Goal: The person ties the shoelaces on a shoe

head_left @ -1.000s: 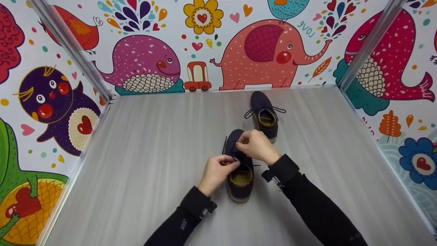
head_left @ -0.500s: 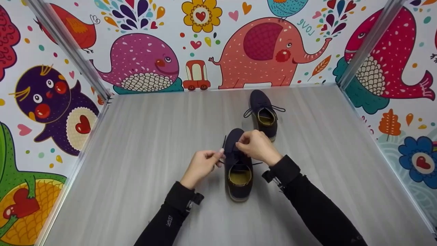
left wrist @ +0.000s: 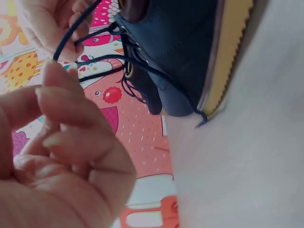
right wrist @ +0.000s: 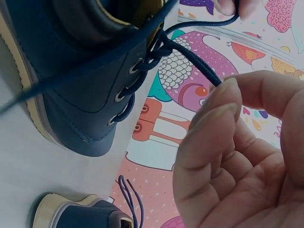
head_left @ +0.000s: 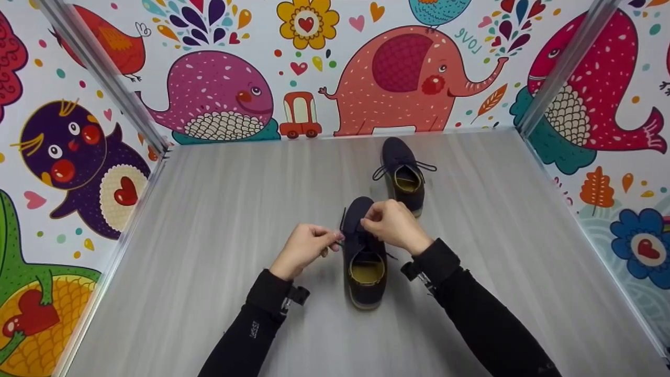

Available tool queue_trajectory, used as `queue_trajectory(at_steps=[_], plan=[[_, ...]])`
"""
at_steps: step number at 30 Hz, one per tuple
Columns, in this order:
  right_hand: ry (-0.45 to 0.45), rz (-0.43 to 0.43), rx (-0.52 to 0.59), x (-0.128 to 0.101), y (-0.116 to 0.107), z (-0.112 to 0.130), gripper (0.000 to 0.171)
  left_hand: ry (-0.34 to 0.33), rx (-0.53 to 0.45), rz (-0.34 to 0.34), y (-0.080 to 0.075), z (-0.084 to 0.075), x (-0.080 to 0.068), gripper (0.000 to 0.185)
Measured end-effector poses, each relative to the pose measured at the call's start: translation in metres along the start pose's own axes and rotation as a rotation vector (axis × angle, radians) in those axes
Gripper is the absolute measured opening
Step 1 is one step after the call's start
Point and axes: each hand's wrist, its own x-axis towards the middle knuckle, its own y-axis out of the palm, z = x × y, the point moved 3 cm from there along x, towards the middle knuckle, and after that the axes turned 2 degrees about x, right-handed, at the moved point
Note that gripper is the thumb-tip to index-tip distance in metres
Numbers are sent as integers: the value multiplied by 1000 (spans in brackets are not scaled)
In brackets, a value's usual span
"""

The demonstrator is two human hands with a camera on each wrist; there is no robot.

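A dark navy lace-up shoe (head_left: 365, 296) with a tan sole stands on the floor, toe pointing away from me. My right hand (head_left: 395, 225) is over its front and pinches a doubled length of navy shoelace (right wrist: 197, 61) between thumb and index finger. At the shoe's left side, my left hand (head_left: 309, 246) pinches another stretch of lace (left wrist: 68, 34) with its fingertips. Both stretches run back to the top of the lacing. One lace end (left wrist: 202, 119) hangs loose down the shoe's side.
The matching shoe (head_left: 397, 151) stands farther ahead and slightly right, its laces spread in loops to both sides. Grey wood-look floor (head_left: 235, 209) lies around the shoes. Cartoon-printed panels (head_left: 220, 94) with metal corner posts enclose it at the back and sides.
My left hand has moved from above the shoe's tongue out to its left side, then slightly up, with lace in its fingers. My right hand stays nearly still over the shoe.
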Motion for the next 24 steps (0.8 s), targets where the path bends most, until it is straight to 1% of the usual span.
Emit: queue_trajectory(at_steps=[2,4,6,7,9,10,12,14,15,16,18,20,22,24], plan=[[7,0,4,0,0,0,17,-8,-102,20,8,4,0,22],[13,-2,4,-1,0,0,17,-19,-184,44,19,9,0,23],[13,-2,2,-1,1,0,17,-27,-237,63,30,12,-1,24],[13,-1,4,-1,1,0,17,-30,-243,69,34,13,-1,23],[10,0,7,-1,1,0,18,-22,-208,62,38,13,-1,22],[10,0,8,-1,1,0,18,-18,-169,50,38,12,-1,22],[16,-1,8,-2,0,0,18,-11,-69,29,35,9,1,27],[18,-4,6,-3,0,-1,17,-10,53,11,29,7,3,36],[21,-4,5,-3,0,-1,17,-13,96,5,26,7,4,40],[18,-5,6,-3,0,-1,17,-20,122,2,24,7,5,41],[14,-4,8,-3,0,-1,17,-39,118,6,21,8,7,38],[7,-4,12,-3,0,0,16,-55,62,15,22,11,9,29],[1,-4,13,-3,0,1,16,-86,-39,24,24,12,11,20],[0,-7,11,-3,-1,1,16,-100,-148,15,28,14,12,15]])
